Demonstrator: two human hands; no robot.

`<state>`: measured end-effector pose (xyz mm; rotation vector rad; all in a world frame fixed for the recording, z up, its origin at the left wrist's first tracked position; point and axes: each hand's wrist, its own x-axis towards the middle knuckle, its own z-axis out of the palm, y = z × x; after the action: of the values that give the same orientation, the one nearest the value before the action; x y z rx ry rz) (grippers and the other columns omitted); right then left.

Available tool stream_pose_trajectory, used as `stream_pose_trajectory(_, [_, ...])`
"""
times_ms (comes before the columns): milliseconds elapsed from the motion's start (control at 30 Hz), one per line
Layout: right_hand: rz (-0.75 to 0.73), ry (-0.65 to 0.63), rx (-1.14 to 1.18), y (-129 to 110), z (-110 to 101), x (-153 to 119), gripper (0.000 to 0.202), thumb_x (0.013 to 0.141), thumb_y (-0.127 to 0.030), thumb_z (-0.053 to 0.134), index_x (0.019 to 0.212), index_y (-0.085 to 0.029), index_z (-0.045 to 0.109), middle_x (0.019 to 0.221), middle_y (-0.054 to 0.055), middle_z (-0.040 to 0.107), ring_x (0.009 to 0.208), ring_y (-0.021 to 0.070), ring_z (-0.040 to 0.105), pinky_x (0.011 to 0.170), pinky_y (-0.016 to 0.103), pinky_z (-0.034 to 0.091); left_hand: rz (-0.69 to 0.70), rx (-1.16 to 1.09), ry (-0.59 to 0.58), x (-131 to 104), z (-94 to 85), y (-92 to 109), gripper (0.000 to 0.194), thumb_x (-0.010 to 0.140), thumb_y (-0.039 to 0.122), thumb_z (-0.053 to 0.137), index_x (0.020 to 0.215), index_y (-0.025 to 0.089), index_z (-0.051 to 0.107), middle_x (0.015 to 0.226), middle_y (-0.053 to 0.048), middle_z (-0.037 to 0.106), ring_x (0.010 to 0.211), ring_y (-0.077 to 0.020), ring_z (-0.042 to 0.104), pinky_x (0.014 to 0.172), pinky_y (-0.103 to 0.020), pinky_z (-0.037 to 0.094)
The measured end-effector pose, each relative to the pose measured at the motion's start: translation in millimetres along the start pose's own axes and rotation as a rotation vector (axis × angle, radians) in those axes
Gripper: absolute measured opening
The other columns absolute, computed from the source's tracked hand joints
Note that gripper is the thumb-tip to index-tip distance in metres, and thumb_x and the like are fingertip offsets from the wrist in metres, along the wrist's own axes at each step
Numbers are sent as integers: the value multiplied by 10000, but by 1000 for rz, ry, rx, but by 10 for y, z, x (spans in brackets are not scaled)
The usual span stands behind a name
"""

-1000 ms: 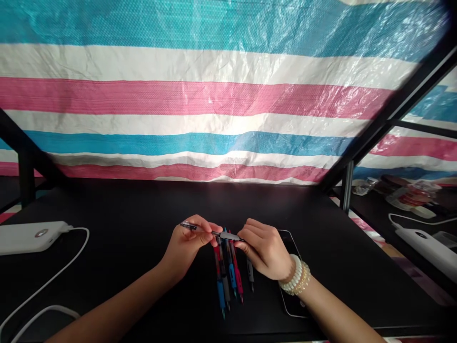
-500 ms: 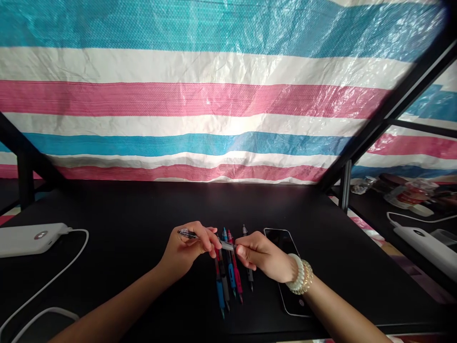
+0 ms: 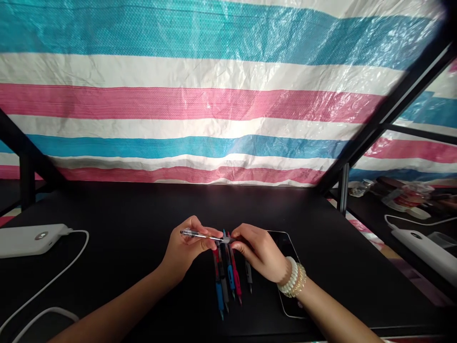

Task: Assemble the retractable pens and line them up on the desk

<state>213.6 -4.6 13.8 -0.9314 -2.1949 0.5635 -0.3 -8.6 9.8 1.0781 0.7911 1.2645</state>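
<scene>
My left hand [image 3: 187, 247] pinches the clear barrel of a pen [image 3: 198, 234], which lies nearly level above the table. The fingers of my right hand [image 3: 259, 250] are closed on the pen's other end, around its grey grip part. Its tip is hidden by those fingers. Below my hands, several pens lie side by side: a blue-grip pen [image 3: 219, 297], a grey-grip pen [image 3: 224, 288], another blue one [image 3: 231, 278] and a pink pen [image 3: 237, 283]. A separate grey pen [image 3: 249, 276] lies partly under my right hand.
A smartphone [image 3: 291, 305] lies partly under my right wrist. On the left, a white power bank [image 3: 32, 240] trails a white cable [image 3: 78, 257]. Another white power bank [image 3: 424, 247] sits on a side surface at right. Black frame bars [image 3: 357, 152] slant beside the striped sheet [image 3: 214, 105].
My right hand has shifted slightly left and turned, its fingers closer to my left hand. More of the pen's clear barrel now shows above my left fingers.
</scene>
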Motion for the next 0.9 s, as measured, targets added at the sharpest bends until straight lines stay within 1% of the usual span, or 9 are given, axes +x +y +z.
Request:
stream_pose_trajectory(67, [-4,-26,-31,2,17,0,325,1020,-427,400,880,-181,560,762,33,574,671,165,535,644,277,424,4,1,-1,-8,8,-2,308,679,133,819,688,186,516,806,-52,778,630,-159,683,669,-309,540])
stream_pose_trajectory(200, [3,-81,-36,-9,58,-7,451,1030,-477,306,721,-196,479,664,4,482,601,154,462,595,271,374,24,-12,-43,-29,21,-2,302,703,138,801,680,189,504,735,-31,761,587,-136,650,637,-288,516])
stream_pose_trajectory(333, [28,-127,30,-16,58,-8,447,1043,-434,292,676,-204,402,639,-21,425,570,132,407,581,262,333,30,-29,-74,-52,18,-14,291,718,114,778,686,193,500,692,-13,741,588,-130,629,633,-282,496])
stream_pose_trajectory(400, [63,-184,85,-17,37,-6,436,1045,-414,296,675,-203,389,630,-32,412,553,120,383,562,252,314,31,-28,-88,-56,12,-22,285,722,103,771,691,193,502,688,-14,737,589,-131,624,637,-285,490])
stream_pose_trajectory(533, [139,-290,213,-3,8,-17,437,1039,-430,309,693,-193,430,625,-42,414,541,104,364,545,236,312,40,-42,-133,-53,11,-34,275,732,116,768,690,190,506,687,-27,737,588,-131,614,626,-282,480])
stream_pose_trajectory(667, [228,-345,424,35,26,-39,466,1015,-488,365,677,-180,457,606,-45,394,536,95,355,515,221,311,31,-63,-161,-45,13,-41,269,739,135,773,699,188,513,688,-32,737,578,-128,607,600,-265,465])
stream_pose_trajectory(733, [270,-352,553,48,36,-39,473,991,-520,414,679,-171,484,586,-53,374,514,88,337,485,215,291,27,-72,-168,-38,3,-37,257,745,143,774,708,186,523,699,-32,738,579,-122,604,608,-261,462])
stream_pose_trajectory(800, [290,-347,651,50,37,-29,470,971,-533,458,708,-152,540,552,-59,390,480,79,344,473,216,288,20,-81,-172,-24,-18,-30,222,757,148,769,727,183,552,730,-30,738,619,-123,615,644,-263,465])
stream_pose_trajectory(900, [279,-317,709,37,28,-5,467,963,-528,485,793,-117,626,553,-26,497,488,90,452,515,229,358,40,-116,-169,9,-55,-16,123,784,184,753,772,177,630,802,-29,721,764,-148,641,753,-288,472])
